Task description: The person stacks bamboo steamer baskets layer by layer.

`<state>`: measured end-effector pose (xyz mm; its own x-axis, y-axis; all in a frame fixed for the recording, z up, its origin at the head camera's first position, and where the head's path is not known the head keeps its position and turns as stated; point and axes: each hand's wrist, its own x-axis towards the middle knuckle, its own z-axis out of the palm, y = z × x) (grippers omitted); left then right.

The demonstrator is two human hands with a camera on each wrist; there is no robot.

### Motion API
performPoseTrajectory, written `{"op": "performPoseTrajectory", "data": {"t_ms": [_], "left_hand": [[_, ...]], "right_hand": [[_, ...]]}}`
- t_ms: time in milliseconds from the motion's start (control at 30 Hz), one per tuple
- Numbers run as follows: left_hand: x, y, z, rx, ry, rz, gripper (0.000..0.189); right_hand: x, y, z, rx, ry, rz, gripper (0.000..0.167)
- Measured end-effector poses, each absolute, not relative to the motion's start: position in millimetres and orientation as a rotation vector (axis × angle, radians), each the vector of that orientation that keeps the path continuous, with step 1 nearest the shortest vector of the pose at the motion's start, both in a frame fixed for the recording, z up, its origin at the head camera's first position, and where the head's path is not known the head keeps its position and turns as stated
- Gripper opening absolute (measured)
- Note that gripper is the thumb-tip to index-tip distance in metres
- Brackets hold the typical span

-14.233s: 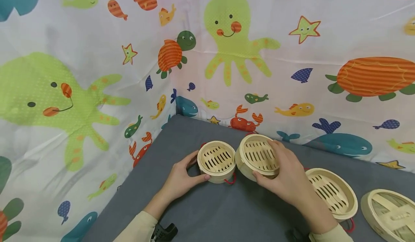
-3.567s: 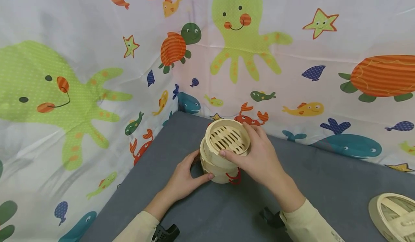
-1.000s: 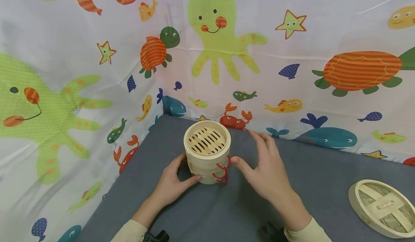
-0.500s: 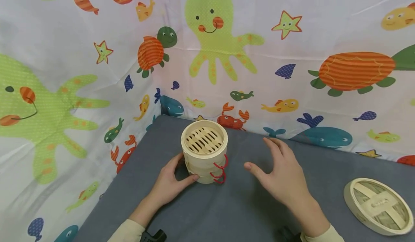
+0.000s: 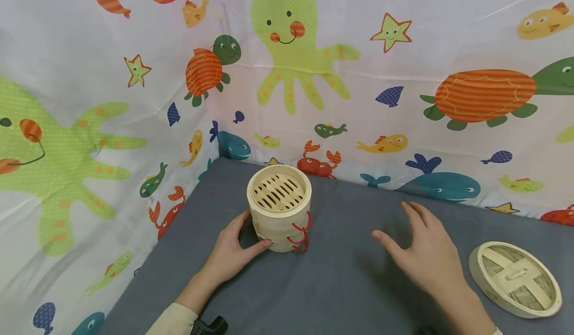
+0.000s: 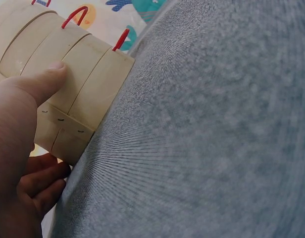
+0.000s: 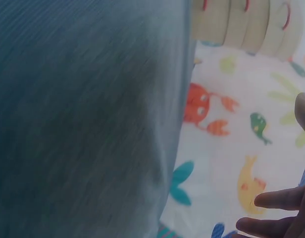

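Note:
Near the far left corner of the cloth stands an upright stack of bamboo steamer baskets point(image 5: 279, 210) with slatted tops and red loops on its right side. My left hand point(image 5: 228, 250) grips the stack low down, its thumb point(image 6: 46, 82) on the near side and its fingers round the far side, partly hidden. In the left wrist view the stack's wooden side fills the upper left. My right hand point(image 5: 426, 255) hangs in the air with fingers spread, holding nothing. It is between the stack and a round bamboo steamer lid point(image 5: 515, 277) with a crossed-strip top.
A dark grey cloth point(image 5: 332, 285) covers the surface. White fabric point(image 5: 332, 6) printed with sea animals hangs behind it and along the left side, meeting in a corner behind the stack.
The right hand has moved off the stack, rightwards towards the lid. Earlier the baskets stood apart; they are now in one stack. The left hand stays at its base. The view has swung right.

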<state>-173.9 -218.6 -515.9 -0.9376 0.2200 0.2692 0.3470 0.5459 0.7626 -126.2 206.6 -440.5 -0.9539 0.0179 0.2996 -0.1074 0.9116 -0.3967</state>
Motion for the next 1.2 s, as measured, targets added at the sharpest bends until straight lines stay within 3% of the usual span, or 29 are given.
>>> {"op": "performPoseTrajectory", "data": {"t_ms": [367, 867, 1200], "left_hand": [[-173.9, -219.8, -515.0, -0.486, -2.638, -1.355, 0.092], [-171.9, -220.1, -516.2, -0.487, -2.627, -1.360, 0.091], [-171.7, -218.9, -515.5, -0.496, -2.630, -1.365, 0.092]], "right_hand": [[-109.6, 256.5, -458.5, 0.014, -2.731, 0.499, 0.097], [-90.5, 301.7, -469.1, -0.229, -2.883, 0.309, 0.107], [-76.2, 334.5, -474.1, -0.277, -2.871, 0.297, 0.098]]}}
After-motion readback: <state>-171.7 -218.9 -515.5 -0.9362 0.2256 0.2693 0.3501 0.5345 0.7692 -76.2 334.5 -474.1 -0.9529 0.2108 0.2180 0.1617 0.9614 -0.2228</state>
